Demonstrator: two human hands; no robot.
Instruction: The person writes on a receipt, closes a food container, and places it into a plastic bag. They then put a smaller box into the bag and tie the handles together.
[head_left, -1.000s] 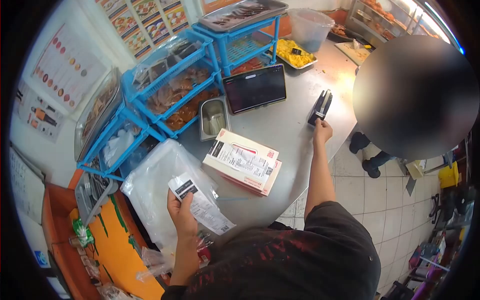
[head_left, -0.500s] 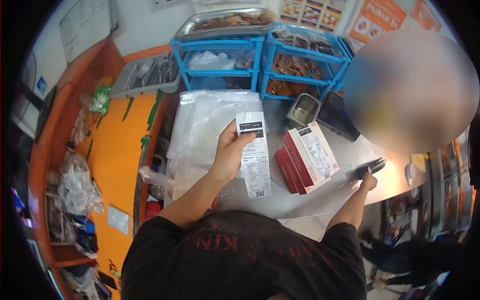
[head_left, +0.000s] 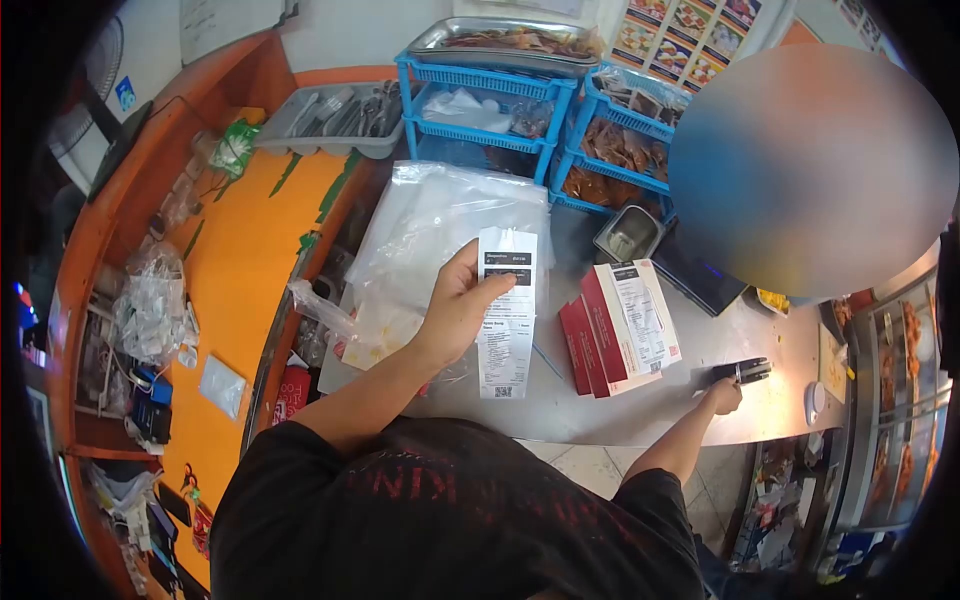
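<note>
In my left hand [head_left: 452, 312] is a long printed paper receipt [head_left: 508, 350], pinched under the thumb and held upright above the counter. My right hand [head_left: 727, 397], stretched out to the right, is closed around a black stapler [head_left: 752, 370] low over the metal counter [head_left: 480, 412]. Between the two hands stand red-and-white cardboard boxes [head_left: 592, 345], set side by side. The nearest white box face [head_left: 657, 312] carries another receipt [head_left: 638, 315]. Clear plastic bags [head_left: 455, 215] lie stacked behind my left hand.
Blue tiered racks [head_left: 490, 135] with packets and a metal tray [head_left: 500, 45] stand at the back. A small metal container [head_left: 630, 235] sits beside a dark flat device [head_left: 700, 270]. An orange shelf [head_left: 265, 220] with a cutlery tray [head_left: 330, 122] runs along the left.
The view has shifted, showing more of the right side. My right hand still grips the stapler, now pointing more level to the right. My left hand keeps hold of the receipt.
</note>
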